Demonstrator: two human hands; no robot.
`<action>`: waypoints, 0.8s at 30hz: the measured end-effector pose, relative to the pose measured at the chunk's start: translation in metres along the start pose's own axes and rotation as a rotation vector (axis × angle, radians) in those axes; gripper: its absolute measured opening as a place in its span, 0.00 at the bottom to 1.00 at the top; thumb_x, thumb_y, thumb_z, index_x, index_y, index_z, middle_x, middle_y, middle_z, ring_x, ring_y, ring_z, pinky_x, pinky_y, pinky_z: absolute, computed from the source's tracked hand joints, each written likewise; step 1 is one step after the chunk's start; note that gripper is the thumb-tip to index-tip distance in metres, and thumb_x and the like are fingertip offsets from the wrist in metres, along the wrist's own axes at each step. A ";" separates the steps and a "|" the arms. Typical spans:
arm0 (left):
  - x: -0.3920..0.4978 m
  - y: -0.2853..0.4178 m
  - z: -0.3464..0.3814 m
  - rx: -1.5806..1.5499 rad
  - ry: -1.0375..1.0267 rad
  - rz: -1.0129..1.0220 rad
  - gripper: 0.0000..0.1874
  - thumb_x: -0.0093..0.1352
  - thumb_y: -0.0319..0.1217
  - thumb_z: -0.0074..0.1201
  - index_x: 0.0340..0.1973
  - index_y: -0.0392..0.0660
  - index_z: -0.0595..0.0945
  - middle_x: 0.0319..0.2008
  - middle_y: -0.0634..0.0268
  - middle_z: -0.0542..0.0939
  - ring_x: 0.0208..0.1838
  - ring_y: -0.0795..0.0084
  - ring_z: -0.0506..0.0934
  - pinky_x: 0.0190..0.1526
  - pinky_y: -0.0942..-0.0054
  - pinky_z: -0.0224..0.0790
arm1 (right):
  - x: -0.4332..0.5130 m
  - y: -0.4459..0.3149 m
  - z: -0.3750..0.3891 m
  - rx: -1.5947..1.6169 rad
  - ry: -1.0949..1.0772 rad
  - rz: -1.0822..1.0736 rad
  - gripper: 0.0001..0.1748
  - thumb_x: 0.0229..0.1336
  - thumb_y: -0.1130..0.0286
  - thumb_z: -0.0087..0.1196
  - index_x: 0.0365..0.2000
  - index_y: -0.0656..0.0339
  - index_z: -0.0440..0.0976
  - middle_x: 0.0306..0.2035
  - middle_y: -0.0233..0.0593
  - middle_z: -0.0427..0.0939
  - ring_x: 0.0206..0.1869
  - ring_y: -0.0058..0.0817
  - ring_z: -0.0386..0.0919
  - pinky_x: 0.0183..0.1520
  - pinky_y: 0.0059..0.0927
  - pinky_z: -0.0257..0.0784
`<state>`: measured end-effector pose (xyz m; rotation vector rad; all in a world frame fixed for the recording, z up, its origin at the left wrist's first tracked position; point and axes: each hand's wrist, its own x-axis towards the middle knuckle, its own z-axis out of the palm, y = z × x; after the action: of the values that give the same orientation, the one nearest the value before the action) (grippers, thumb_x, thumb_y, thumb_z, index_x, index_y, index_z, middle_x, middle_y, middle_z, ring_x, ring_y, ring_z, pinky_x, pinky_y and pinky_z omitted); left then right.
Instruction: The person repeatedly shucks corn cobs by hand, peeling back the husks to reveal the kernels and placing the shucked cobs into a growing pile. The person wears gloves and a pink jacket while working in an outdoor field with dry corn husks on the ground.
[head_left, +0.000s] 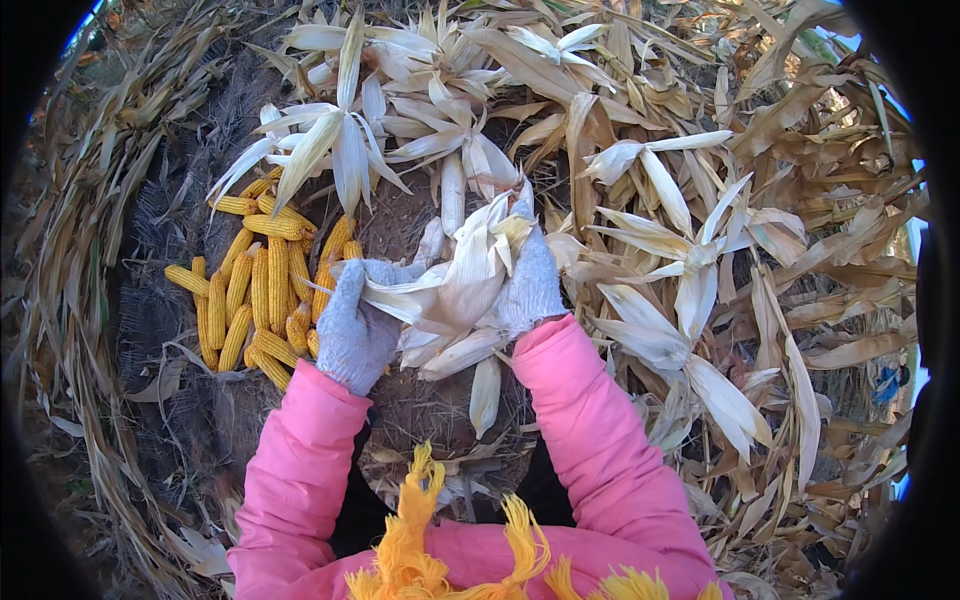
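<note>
Grey-white knit work gloves cover both hands. My left hand (358, 322) pinches the tip of a pale dry husk leaf (397, 301) between thumb and fingers. That leaf stretches across to a corn ear in its husk (480, 262), which my right hand (529, 281) grips on its right side. Any kernels of this ear are hidden by the husk. Below it lie several unhusked corn ears (465, 354), with one more ear (486, 396) lying apart on the soil. Beside my left hand rests a pile of husked yellow corn cobs (277, 281).
Stripped husks (349, 142) lie spread beyond the cobs. More opened husks (694, 262) cover dry stalks (832, 232) on the right. A band of dry corn leaves (97, 247) curves along the left over bare soil (165, 247). Yellow fringe (427, 540) hangs over my pink jacket.
</note>
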<state>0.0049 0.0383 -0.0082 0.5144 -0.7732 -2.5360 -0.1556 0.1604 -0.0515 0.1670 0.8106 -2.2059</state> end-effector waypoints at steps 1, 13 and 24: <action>0.001 -0.001 0.003 -0.024 0.001 -0.026 0.17 0.77 0.41 0.40 0.36 0.40 0.75 0.35 0.57 0.78 0.49 0.53 0.77 0.62 0.50 0.63 | 0.008 -0.013 -0.013 0.137 -0.097 -0.003 0.17 0.68 0.55 0.47 0.46 0.56 0.74 0.40 0.38 0.80 0.42 0.33 0.80 0.49 0.36 0.76; -0.001 0.016 -0.014 0.193 0.241 -0.011 0.14 0.75 0.37 0.44 0.40 0.39 0.78 0.37 0.58 0.80 0.45 0.62 0.78 0.54 0.61 0.68 | -0.007 -0.060 0.011 0.169 0.185 -0.152 0.24 0.70 0.51 0.44 0.54 0.58 0.70 0.51 0.43 0.76 0.52 0.39 0.76 0.58 0.45 0.71; -0.011 0.000 0.026 1.588 -0.085 0.704 0.33 0.61 0.28 0.65 0.60 0.36 0.70 0.59 0.52 0.71 0.62 0.58 0.70 0.64 0.62 0.61 | -0.012 -0.017 0.023 -0.024 0.092 -0.114 0.19 0.67 0.57 0.52 0.51 0.57 0.73 0.46 0.35 0.78 0.46 0.30 0.78 0.51 0.37 0.76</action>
<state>0.0020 0.0554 0.0147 0.4064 -2.3684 -0.8978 -0.1560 0.1627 -0.0211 0.2173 0.9167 -2.3081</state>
